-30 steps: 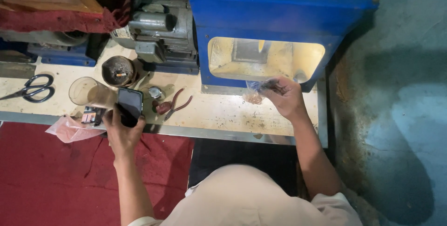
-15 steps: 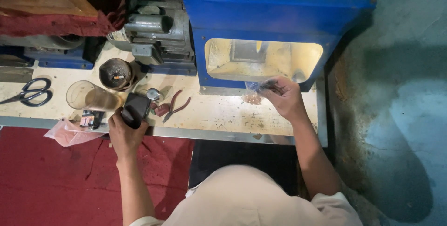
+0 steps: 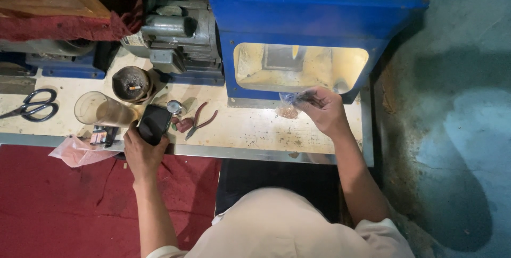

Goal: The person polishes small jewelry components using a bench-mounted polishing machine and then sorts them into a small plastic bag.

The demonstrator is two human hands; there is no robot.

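My left hand grips a black phone at the front edge of the pale workbench, its screen tilted up. Red-handled pliers lie just right of the phone. My right hand pinches a small clear plastic bag holding brownish bits, right below the lit opening of the blue machine housing.
A clear glass, a dark round ashtray and black scissors sit on the bench's left part. A pink plastic bag hangs over the edge. A grey motor stands behind. Red cloth lies below.
My left hand has carried the phone lower and to the right, closer to the pliers. My right hand stays at the machine opening with the bag.
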